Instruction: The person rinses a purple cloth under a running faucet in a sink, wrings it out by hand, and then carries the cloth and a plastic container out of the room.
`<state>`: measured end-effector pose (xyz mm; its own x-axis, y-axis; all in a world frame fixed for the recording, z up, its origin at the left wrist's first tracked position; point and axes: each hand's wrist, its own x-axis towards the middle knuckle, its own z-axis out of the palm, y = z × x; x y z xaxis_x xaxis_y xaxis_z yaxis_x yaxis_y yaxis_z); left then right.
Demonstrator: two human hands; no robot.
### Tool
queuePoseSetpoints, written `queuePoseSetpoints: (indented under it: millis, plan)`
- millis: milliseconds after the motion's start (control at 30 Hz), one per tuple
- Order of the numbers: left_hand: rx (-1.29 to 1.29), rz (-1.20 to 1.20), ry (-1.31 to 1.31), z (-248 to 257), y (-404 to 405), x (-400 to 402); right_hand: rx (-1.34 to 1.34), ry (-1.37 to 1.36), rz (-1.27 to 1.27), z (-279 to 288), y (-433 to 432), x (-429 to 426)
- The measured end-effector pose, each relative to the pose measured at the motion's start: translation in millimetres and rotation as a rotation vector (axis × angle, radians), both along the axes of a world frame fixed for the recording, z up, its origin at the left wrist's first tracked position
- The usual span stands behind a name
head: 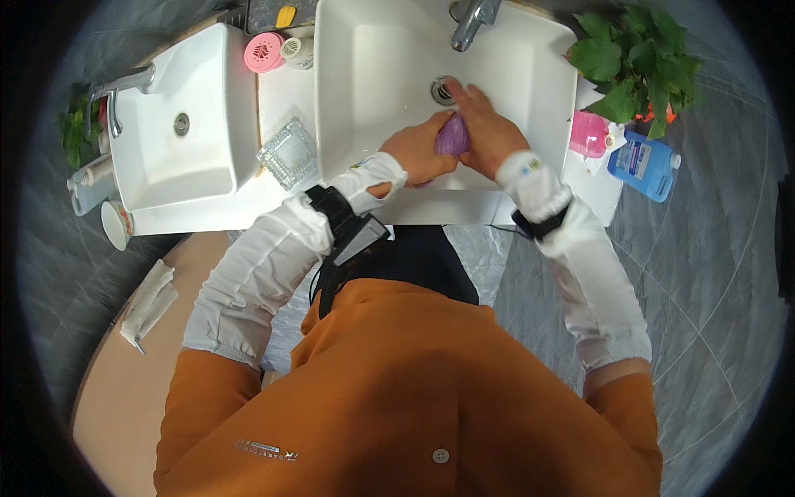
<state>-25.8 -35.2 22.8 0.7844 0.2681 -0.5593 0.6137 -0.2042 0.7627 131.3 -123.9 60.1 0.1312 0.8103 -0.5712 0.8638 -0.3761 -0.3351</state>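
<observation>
A bunched purple cloth (453, 135) is held over the white sink basin (385, 68), near its front rim. My left hand (422, 149) is closed around the cloth from the left, and a small bit of purple shows below my fingers. Against its right side lies my right hand (490, 133), with the fingers stretched out toward the metal drain (441, 92) and slightly blurred. Whether that hand grips the cloth is hidden. Beyond my hands, a chrome faucet (473, 28) reaches over the basin.
Left of the basin are a glass dish (290, 153), a pink round container (264, 53) and a second sink (180, 161). A bowl (117, 225) stands at the counter's left corner. On the right are a leafy plant (640, 59), a pink bottle (589, 133) and a blue jug (644, 164).
</observation>
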Motion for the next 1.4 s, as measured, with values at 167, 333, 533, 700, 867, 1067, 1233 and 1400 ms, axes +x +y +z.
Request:
queuePoseSetpoints:
  millis: [167, 333, 533, 700, 867, 1067, 1233, 1400]
  plan:
    - [-1.098, 0.493, -0.064, 13.2, 5.3, -33.8, 0.561, -0.085, -0.024, 52.7, -50.9, 8.3]
    - [-1.454, 0.053, -0.146, 62.2, -12.5, -28.8, 0.786, -0.051, 0.417, 81.2, -48.4, 2.5]
    - [-0.435, -0.147, -0.192, 101.5, -3.0, -8.8, 0.463, -0.243, 0.518, 112.6, -17.8, -7.1]
    - [0.131, -0.250, 0.218, 21.9, 21.0, 29.1, -0.011, -0.198, 0.293, 16.3, 38.3, -4.7]
    - [0.594, -0.275, 0.096, -40.6, 27.8, 35.1, -0.215, -0.143, -0.239, -55.2, 47.5, -12.1]
    - [0.491, -0.113, -0.011, -14.2, 1.6, 14.3, -0.220, 0.088, -0.135, -28.9, 35.7, 5.4]
    - [-0.334, 0.326, -0.312, -13.6, 2.6, -14.9, 0.373, 0.179, -0.257, -7.2, -17.5, 6.3]
    - [-1.548, 0.745, -0.093, 19.0, 0.2, -38.3, 0.581, -0.037, 0.002, 59.5, -54.5, -11.7]
